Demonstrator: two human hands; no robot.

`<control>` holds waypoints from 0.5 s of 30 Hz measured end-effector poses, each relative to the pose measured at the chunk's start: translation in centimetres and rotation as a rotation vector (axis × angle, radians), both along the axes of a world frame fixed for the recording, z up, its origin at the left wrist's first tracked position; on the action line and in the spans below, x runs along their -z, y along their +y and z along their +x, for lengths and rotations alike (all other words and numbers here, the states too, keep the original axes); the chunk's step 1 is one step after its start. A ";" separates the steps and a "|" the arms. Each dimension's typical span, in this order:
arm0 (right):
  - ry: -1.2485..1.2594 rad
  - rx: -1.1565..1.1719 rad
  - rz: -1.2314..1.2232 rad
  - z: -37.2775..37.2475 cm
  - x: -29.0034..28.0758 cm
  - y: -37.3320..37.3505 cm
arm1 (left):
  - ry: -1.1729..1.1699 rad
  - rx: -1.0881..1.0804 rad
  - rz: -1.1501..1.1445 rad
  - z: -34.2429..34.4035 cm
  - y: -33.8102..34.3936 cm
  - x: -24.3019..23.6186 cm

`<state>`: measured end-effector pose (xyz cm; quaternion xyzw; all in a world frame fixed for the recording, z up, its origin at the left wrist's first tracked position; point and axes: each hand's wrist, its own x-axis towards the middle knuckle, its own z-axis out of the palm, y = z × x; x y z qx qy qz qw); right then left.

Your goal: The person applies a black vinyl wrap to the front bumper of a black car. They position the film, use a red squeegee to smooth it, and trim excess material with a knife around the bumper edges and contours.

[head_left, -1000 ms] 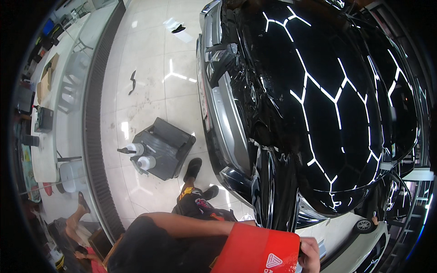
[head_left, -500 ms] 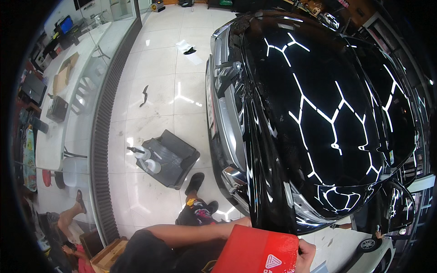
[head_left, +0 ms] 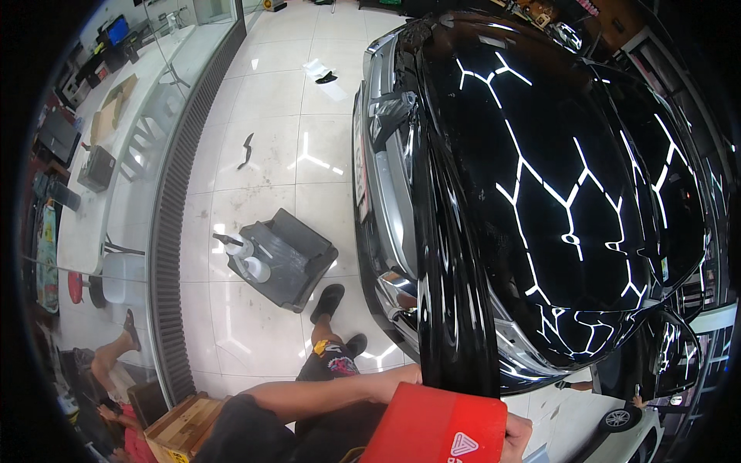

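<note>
A glossy black film point(head_left: 459, 332) is stretched from the front of a black car point(head_left: 532, 193) down toward my two hands. Next to the film's left edge is my left hand point(head_left: 409, 376), closed, its fingertips hidden. My right hand point(head_left: 517, 437) is closed at the film's other side, with its fingers curled and partly covered. In front of both hands, a red panel point(head_left: 432, 424) with a white triangular mark hides the film's near end. Loose, wrinkled film point(head_left: 394, 108) hangs over the far part of the car's front.
Left of the car, a dark grey bin point(head_left: 289, 258) stands on the tiles beside white spray bottles point(head_left: 253, 266). A dark strip point(head_left: 246, 151) and white paper point(head_left: 316, 71) lie farther off. Behind glass, a person point(head_left: 116, 417) sits near a wooden crate point(head_left: 185, 424).
The view has shifted slightly. The film between my hands and the car looks straighter and tauter. Both hands stay almost where they were.
</note>
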<state>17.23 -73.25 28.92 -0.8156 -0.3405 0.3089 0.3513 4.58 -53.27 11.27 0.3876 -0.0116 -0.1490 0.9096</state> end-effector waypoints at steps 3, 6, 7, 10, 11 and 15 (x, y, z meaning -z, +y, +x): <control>-0.031 -0.135 0.180 -0.6 0.0 0.6 | 0.020 0.128 -0.006 0.0 -0.7 2.6; -0.014 -0.214 0.239 0.1 -0.1 1.6 | 0.034 0.022 -0.155 0.0 0.3 -0.3; -0.006 -0.208 0.237 0.4 0.1 1.6 | 0.062 0.026 -0.154 -0.1 0.3 -0.5; -0.003 -0.054 0.123 1.2 1.8 0.2 | 0.021 0.036 -0.126 0.2 1.0 0.8; 0.002 -0.006 0.096 1.6 2.5 -0.1 | -0.013 0.030 -0.103 0.7 1.5 1.6; 0.035 0.095 0.048 1.4 5.3 -1.2 | 0.013 0.057 -0.122 2.0 1.8 3.7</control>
